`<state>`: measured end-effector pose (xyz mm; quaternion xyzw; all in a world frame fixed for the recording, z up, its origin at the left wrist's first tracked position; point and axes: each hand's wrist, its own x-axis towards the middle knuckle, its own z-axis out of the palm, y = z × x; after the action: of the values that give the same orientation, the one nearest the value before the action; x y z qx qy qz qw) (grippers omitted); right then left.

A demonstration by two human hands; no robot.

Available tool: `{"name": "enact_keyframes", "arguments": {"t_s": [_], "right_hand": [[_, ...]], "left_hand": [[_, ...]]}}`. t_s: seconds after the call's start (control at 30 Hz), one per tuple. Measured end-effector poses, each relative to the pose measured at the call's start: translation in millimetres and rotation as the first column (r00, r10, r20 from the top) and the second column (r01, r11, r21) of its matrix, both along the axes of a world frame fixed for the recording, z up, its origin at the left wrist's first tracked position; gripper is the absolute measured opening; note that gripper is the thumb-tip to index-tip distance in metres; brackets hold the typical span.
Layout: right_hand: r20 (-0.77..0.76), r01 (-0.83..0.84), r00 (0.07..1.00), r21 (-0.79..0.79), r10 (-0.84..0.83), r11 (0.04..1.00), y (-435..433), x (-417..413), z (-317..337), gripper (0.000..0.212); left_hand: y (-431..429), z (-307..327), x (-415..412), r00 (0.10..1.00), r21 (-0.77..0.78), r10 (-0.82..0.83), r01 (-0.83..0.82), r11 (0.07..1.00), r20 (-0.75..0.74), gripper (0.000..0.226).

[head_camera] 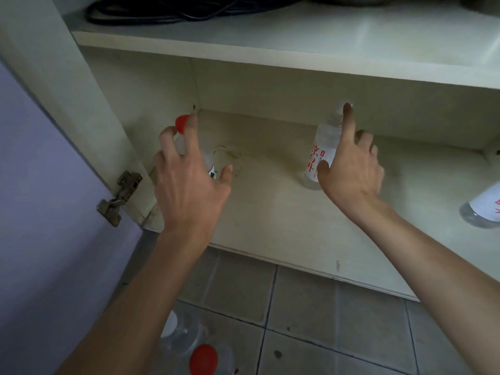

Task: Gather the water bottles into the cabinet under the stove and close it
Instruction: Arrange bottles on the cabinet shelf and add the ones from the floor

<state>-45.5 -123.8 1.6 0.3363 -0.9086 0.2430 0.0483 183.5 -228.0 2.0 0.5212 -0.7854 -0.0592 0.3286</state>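
Cabinet floor (270, 212), half-hidden red-capped bottle (181, 124)

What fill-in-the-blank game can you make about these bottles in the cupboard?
1. The water bottle by the left hand has a ___ cap.
2. The cabinet door stands ___.
3. The black cable lies on the shelf ___ the water bottle.
4. A second bottle waits outside on the tiled ___.
Missing words: red, open, above, floor.
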Motion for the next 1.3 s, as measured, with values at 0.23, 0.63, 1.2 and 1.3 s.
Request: {"name": "enact_keyframes", "arguments": {"t_s": [0.23, 0.63, 1.2, 1.3], "right_hand": [[0.005, -0.001, 1.0, -0.104, 0.001, 0.995, -15, -19, -23, 0.126], [-0.03, -0.113, 0.994, -0.339, 0.109, 0.934, -38, -40, -38, 0.112], [-0.04, -0.108, 0.994, -0.488, 0.102, 0.866, 52, -52, -41, 0.104], [-0.024, -0.114, 0.993, -0.487, 0.117, 0.866, 64, -53, -44, 0.105]], "left_hand": [[-16, -21, -3, 0.991, 0.062, -0.064, 0.072, 0.996, -0.118, 0.113], [-31, -43, -17, 0.944, 0.041, -0.043, 0.06, 0.997, -0.328, 0.121], [25, -34, -88, 0.823, 0.002, -0.437, 0.469, 0.883, -0.364, 0.116], [35, -28, -101, 0.802, 0.003, -0.474, 0.51, 0.86, -0.363, 0.117]]}}
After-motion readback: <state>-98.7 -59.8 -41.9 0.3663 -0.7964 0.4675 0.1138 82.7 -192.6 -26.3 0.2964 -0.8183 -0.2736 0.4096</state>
